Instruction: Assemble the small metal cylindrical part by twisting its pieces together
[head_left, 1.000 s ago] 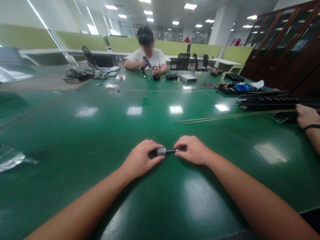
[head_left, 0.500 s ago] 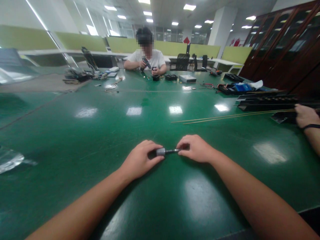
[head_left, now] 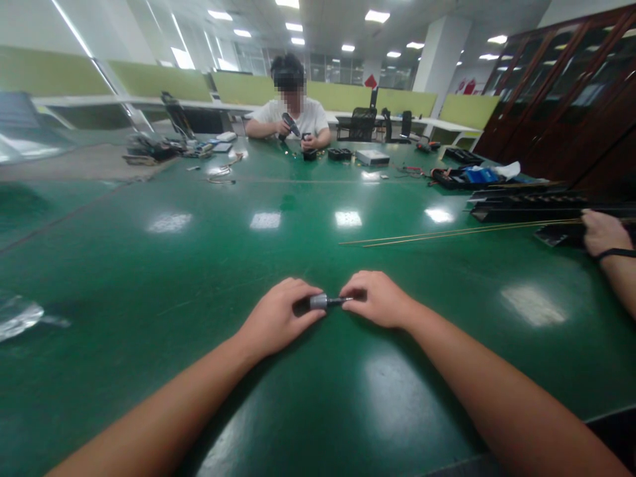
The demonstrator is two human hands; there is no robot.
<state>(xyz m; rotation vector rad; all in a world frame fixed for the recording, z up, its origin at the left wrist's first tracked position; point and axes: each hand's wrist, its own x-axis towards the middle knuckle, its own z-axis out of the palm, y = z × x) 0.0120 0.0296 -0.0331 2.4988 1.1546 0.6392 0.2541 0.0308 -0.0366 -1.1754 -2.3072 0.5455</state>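
Low over the green table, a grey cylinder with a thin dark shaft (head_left: 318, 302) lies crosswise between my two hands. The thumb and fingers of my left hand (head_left: 282, 314) are closed around the grey cylinder, and its left end is hidden in that hand. From the other side, my right hand (head_left: 375, 299) pinches the shaft close to the cylinder. The fingertips cover the shaft's far end, so its tip cannot be made out.
Two long thin rods (head_left: 427, 234) reach in from the right. Another person's hand (head_left: 606, 233) rests by black metal profiles (head_left: 521, 207). Across the table (head_left: 209, 271), a person (head_left: 314, 116) holds a power drill (head_left: 291, 124). A clear plastic item (head_left: 20, 317) lies left.
My right hand has slid left along the shaft, closer to the grey cylinder, and less of the shaft shows. My left hand has stayed almost still.
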